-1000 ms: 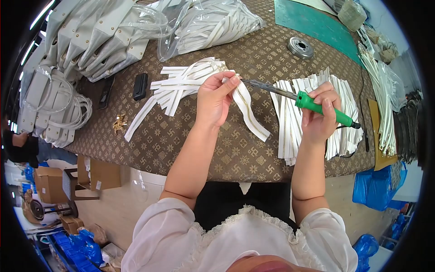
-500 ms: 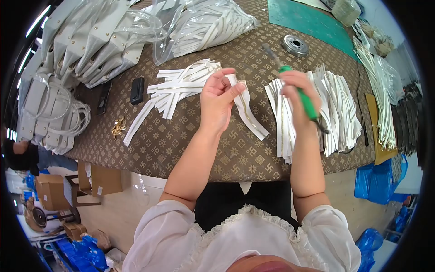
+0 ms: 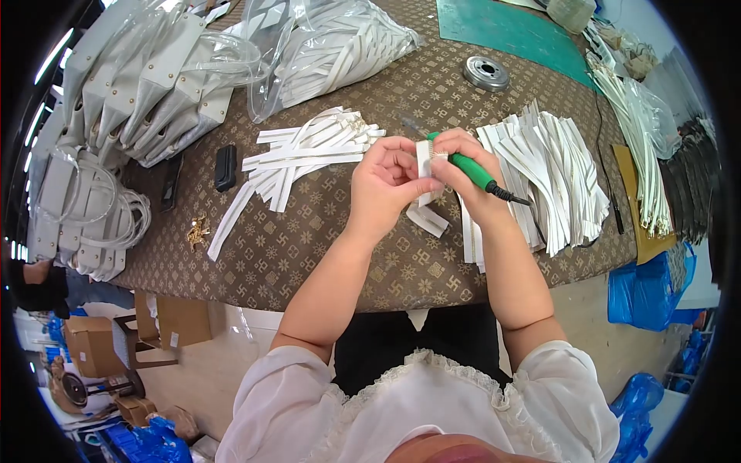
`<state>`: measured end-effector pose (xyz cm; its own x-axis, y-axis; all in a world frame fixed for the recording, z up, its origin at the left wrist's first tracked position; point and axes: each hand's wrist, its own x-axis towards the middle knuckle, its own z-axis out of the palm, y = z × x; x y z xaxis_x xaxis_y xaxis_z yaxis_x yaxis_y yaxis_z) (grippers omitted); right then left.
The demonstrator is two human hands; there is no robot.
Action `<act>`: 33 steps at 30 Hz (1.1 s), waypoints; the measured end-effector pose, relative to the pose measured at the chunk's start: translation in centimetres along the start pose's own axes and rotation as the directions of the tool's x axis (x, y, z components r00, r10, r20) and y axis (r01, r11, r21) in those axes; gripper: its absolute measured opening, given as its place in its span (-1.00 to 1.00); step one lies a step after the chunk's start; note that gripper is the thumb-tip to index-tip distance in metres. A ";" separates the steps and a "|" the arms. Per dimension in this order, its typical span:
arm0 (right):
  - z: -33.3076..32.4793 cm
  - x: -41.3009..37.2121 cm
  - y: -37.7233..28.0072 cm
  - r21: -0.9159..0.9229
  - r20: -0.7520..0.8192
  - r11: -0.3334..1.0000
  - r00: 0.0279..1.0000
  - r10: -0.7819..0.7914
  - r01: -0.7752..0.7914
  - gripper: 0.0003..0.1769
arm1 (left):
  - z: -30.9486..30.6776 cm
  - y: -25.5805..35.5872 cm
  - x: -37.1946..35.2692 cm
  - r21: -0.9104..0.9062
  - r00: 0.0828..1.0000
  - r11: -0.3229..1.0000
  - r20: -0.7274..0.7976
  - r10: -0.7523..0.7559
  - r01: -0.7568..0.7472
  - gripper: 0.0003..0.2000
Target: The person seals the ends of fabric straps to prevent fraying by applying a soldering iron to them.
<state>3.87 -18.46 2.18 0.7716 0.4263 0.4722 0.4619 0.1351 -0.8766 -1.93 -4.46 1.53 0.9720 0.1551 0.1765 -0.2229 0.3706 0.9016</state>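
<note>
My left hand (image 3: 386, 185) is closed on one end of a white zipper strip (image 3: 428, 221), whose other end hangs down over the table. Between the thumb and fingers of my right hand (image 3: 475, 174) is a green-handled tool (image 3: 472, 170) with a black cord at its back; its thin metal tip points up and left, beyond the strip. The fingertips of both hands meet at the strip. To the left lies a loose pile of white zipper strips (image 3: 297, 158). A larger bundle of strips (image 3: 552, 177) spreads out to the right of my right hand.
Beyond the hands are a round metal piece (image 3: 486, 74), a green mat (image 3: 513, 38) and a clear bag of strips (image 3: 340, 50). White bags (image 3: 147, 85), a black case (image 3: 225, 168) and small gold parts (image 3: 197, 231) are at left. A person (image 3: 46, 282) is at far left.
My right hand has moved left with the green tool and now meets my left hand at the strip. The view has shifted slightly.
</note>
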 end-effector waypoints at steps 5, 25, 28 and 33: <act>-0.4 -0.1 0.0 -0.033 0.083 0.999 0.996 -0.037 0.040 -0.92 | 0.3 0.8 0.2 0.257 0.953 0.917 0.064 0.297 -0.304 -0.63; -0.1 0.0 0.1 -0.085 0.025 0.996 0.999 -0.022 0.024 -0.88 | -1.1 0.1 0.4 0.679 0.668 0.365 0.250 0.701 -0.637 -0.74; 0.0 0.0 -0.1 -0.116 0.020 0.993 1.000 -0.020 0.022 -0.85 | -1.2 -0.2 0.4 0.665 0.691 0.406 0.234 0.684 -0.627 -0.76; 0.0 0.0 0.1 -0.030 0.046 0.997 0.996 0.073 -0.072 -0.83 | -0.4 0.0 0.2 0.612 0.817 0.607 0.118 0.564 -0.508 -0.80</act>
<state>3.89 -18.43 2.12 0.7823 0.4760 0.4019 0.4180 0.0774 -0.9052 -1.79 -4.12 1.37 0.6773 0.2273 0.6997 -0.5830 -0.4142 0.6989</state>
